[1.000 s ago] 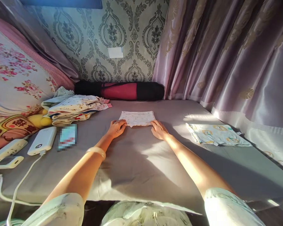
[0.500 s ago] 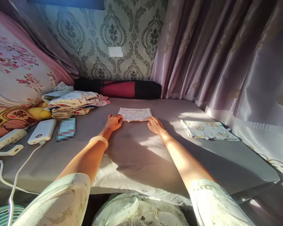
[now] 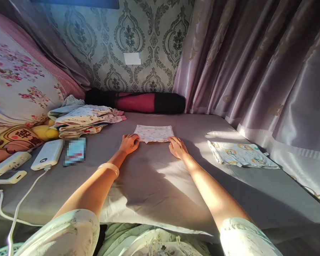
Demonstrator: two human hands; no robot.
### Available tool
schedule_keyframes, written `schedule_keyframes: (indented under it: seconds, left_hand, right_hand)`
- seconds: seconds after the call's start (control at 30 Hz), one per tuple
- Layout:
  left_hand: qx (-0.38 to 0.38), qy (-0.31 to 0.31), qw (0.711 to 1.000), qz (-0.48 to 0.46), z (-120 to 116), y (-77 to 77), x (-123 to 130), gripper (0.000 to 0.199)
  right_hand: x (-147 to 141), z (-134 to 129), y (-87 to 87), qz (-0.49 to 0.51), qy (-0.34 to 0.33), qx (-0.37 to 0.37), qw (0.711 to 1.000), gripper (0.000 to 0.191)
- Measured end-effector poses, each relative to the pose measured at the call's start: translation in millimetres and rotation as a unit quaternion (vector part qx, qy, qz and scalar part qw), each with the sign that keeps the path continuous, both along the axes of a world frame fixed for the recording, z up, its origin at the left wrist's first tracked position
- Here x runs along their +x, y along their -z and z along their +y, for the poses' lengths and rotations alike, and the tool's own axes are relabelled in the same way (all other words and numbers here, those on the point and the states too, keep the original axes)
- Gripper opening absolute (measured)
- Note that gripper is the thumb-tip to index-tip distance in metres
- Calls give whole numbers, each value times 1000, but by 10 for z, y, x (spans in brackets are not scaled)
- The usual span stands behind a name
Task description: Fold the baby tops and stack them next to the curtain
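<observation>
Pinching (prob.) 1 cloth (image 3: pixel 154 133): 2 hands (image 3: pixel 130 143) (image 3: pixel 178 147)

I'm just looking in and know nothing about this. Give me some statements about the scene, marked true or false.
1. Both the left hand and right hand are at the near edge of a small white cloth. True.
2. A bracelet circles the right forearm. False: the pale bracelet is on the left forearm.
3. A black-and-red roll lies near the wall. True.
4. The right hand holds an orange-printed cloth. False: that cloth lies apart from it.
</observation>
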State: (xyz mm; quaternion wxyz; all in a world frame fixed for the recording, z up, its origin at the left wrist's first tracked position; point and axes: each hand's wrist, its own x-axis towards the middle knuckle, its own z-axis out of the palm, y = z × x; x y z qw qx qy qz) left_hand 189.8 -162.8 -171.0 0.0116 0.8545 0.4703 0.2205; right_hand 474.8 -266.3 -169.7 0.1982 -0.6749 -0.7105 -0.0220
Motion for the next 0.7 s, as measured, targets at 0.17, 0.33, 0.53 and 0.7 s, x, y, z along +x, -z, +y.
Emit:
schedule_keyframes:
  seconds: [0.17,0.33,0.53,0.7]
  left_hand:
    - [-13,-1,1000,2,-21,-25,13,21]
    - [-13,0,1000,7,-22,-41,12,23]
    - [-49,-18,993,106,136,-320,198,32]
    - [-57,10,996,69,306,-394,670,34]
  right_hand:
    - [17,-6,10,-3,1,-10,1000,44]
    - [14,26,-141,-28,-6,-36,999,38]
    - [-128,418,-466,-59,39,-78,994,37]
    - [-414,868,-383,-47,-32,-60,997,38]
